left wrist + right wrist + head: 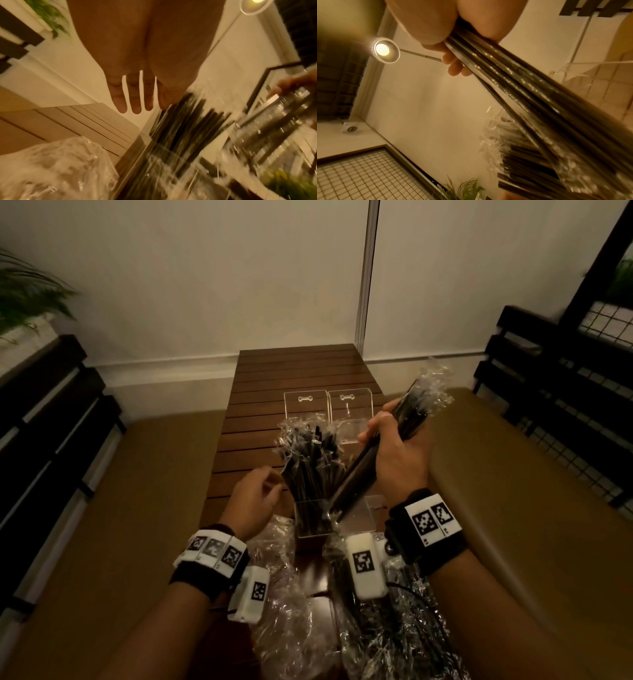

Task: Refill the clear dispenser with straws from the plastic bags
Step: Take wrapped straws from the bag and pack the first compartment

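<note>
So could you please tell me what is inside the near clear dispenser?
The near clear dispenser holds upright black wrapped straws fanning above its rim. Its floor is hidden by them.

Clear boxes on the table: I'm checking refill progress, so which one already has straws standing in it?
The near left box, beside the left hand. Black wrapped straws stand in it; the others look empty.

Your right hand [397,450] is up higher, fingers curled tight around a long bundle, thumb on the near side, wrist cocked so the palm faces left. Your left hand [255,496] sits lower and empty, fingers [132,97] pretty much straight and slightly spread, palm turned inward. Both forearms reach forward, roughly parallel.
</note>
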A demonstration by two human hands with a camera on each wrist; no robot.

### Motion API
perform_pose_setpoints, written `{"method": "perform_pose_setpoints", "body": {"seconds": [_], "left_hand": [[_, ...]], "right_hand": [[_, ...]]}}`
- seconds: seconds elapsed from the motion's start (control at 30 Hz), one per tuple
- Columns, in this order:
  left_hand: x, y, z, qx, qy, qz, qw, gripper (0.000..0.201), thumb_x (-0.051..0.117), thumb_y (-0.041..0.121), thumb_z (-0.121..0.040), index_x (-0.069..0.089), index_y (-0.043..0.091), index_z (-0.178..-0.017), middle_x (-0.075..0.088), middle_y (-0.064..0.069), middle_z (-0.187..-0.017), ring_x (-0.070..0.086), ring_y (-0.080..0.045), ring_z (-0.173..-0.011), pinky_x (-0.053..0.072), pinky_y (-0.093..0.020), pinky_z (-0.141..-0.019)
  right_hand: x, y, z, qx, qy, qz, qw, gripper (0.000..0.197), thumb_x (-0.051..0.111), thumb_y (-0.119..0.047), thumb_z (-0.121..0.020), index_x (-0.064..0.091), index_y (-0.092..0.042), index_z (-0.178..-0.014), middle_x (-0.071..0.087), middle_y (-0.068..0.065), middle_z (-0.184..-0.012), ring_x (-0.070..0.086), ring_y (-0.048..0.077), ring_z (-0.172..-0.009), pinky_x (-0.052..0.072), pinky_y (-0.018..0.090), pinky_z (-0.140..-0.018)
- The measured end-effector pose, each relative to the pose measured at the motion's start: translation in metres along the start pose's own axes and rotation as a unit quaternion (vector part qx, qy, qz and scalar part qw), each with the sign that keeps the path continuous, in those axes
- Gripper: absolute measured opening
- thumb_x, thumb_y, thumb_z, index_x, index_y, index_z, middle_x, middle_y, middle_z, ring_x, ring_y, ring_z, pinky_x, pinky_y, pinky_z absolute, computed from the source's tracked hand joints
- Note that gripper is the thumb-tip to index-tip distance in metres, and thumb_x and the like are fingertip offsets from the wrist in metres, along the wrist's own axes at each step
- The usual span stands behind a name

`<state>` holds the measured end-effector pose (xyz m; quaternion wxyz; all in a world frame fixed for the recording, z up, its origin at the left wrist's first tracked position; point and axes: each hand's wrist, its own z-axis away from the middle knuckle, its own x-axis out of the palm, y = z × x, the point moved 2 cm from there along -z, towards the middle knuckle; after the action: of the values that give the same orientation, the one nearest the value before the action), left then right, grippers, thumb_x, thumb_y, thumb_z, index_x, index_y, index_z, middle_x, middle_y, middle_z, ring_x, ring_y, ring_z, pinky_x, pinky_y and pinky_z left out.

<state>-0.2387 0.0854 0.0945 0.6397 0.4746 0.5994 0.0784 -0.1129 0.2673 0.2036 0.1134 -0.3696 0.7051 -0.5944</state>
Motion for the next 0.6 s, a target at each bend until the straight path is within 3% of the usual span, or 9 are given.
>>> {"method": "perform_pose_setpoints", "body": {"seconds": [0.13,0.27,0.37,0.47,0.6], "left_hand": [[0.020,-0.006,0.003,-0.004,-0.011,0.000,1.000,0.009,0.062,0.017,-0.092,0.067,0.016,-0.100,0.065,0.006,-0.094,0.061,-0.007,-0.084,0.051,-0.021,-0.071],[0.029,-0.013,0.007,0.002,-0.019,0.013,1.000,0.012,0.065,0.017,-0.090,0.068,0.021,-0.101,0.067,0.010,-0.091,0.061,0.000,-0.081,0.043,-0.010,-0.066],[0.031,-0.013,0.006,0.001,-0.015,0.023,1.000,0.015,0.065,0.016,-0.091,0.068,0.025,-0.103,0.065,0.016,-0.087,0.059,0.006,-0.079,0.042,-0.007,-0.065],[0.034,-0.014,0.004,0.007,-0.033,0.026,0.999,0.015,0.061,0.019,-0.093,0.066,0.027,-0.105,0.065,0.013,-0.092,0.060,0.003,-0.082,0.042,-0.011,-0.068],[0.038,-0.014,0.002,0.040,-0.063,0.018,0.997,0.020,0.056,0.021,-0.096,0.063,0.031,-0.113,0.067,0.007,-0.099,0.063,-0.005,-0.090,0.050,-0.020,-0.075]], "right_hand": [[-0.001,0.007,-0.009,-0.007,0.035,0.016,0.999,0.001,0.052,-0.014,-0.099,0.052,-0.014,-0.100,0.056,0.001,-0.067,0.061,0.008,-0.057,0.054,0.023,-0.058],[0.000,0.015,-0.011,-0.010,0.048,0.016,0.999,0.011,0.058,-0.023,-0.097,0.054,-0.014,-0.102,0.060,0.003,-0.071,0.062,0.008,-0.059,0.057,0.029,-0.061],[0.003,0.025,-0.011,0.016,0.050,0.006,0.999,0.027,0.061,-0.031,-0.094,0.056,-0.009,-0.108,0.063,0.009,-0.080,0.063,0.007,-0.060,0.056,0.022,-0.057],[0.007,0.030,-0.011,0.035,0.054,-0.016,0.998,0.035,0.063,-0.036,-0.092,0.057,-0.008,-0.113,0.063,0.009,-0.081,0.063,0.005,-0.058,0.054,0.019,-0.055],[0.012,0.031,-0.014,0.011,0.059,-0.021,0.998,0.025,0.063,-0.034,-0.092,0.059,-0.013,-0.104,0.062,0.007,-0.075,0.061,0.005,-0.055,0.050,0.017,-0.052]]}}
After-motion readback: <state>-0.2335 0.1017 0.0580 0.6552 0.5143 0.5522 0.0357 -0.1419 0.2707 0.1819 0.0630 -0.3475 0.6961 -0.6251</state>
